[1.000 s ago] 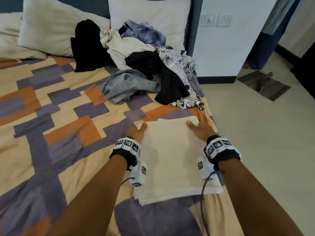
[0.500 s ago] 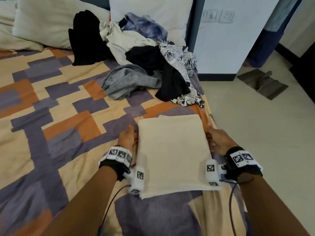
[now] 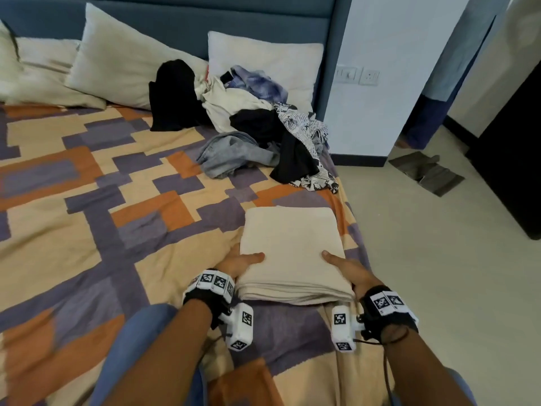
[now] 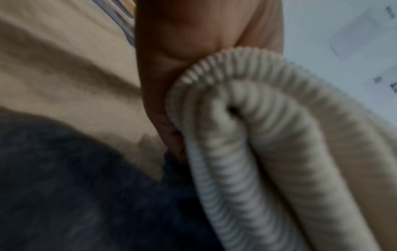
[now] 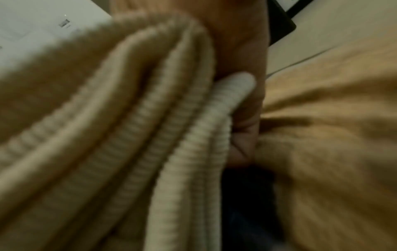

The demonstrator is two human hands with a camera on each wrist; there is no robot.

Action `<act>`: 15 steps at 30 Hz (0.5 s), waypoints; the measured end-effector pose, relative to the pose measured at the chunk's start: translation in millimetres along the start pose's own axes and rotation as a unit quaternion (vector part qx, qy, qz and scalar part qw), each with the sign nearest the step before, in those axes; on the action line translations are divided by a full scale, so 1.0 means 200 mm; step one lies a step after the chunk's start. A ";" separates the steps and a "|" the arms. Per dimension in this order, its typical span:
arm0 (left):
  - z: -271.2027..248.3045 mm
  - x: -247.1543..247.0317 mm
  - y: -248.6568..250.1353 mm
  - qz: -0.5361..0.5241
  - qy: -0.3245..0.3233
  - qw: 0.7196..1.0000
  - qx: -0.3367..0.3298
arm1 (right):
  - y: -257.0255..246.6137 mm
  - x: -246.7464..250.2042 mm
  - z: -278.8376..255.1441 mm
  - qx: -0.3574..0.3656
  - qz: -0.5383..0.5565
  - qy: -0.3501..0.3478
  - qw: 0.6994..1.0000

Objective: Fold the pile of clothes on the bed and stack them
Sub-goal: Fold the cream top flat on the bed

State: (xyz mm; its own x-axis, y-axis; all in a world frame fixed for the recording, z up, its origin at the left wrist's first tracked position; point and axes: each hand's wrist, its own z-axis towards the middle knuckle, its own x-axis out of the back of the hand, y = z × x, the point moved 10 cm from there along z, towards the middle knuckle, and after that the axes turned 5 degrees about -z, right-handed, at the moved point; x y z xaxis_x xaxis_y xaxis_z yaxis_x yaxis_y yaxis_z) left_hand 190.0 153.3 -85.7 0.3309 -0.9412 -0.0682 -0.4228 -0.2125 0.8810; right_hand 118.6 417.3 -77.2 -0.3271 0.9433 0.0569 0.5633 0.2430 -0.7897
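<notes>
A folded cream ribbed garment (image 3: pixel 292 253) lies near the bed's right edge, at about 5 o'clock on the patchwork bedspread (image 3: pixel 87 206). The left hand (image 3: pixel 237 263) grips its left side, thumb on top and fingers tucked beneath (the wrist views show the stacked folds pinched); the right hand (image 3: pixel 348 271) grips the right side likewise. The unfolded clothes pile (image 3: pixel 257 133) sits at 12 o'clock from it, against the pillows (image 3: pixel 117 71).
</notes>
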 end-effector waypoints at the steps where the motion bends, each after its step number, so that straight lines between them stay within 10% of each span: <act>1: -0.02 0.01 0.04 -0.005 -0.007 1.000 -0.004 | 0.00 -0.04 -0.04 -0.002 0.024 -0.023 0.999; 9: -0.10 0.45 0.51 0.053 -0.015 0.998 -0.014 | -0.40 -0.57 -0.15 0.089 0.061 -0.160 0.981; 15: 0.10 1.16 0.88 0.042 0.110 0.989 -0.086 | -0.77 -1.31 0.33 0.107 0.060 -0.232 0.965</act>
State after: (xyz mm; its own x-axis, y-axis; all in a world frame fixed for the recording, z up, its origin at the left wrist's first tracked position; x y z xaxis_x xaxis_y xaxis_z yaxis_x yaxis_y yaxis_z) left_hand 176.0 -107.6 44.6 0.4845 -0.8695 0.0957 -0.3135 -0.0704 0.9470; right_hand 66.6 118.5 -11.1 -0.6016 0.7465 -0.2843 0.4656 0.0385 -0.8842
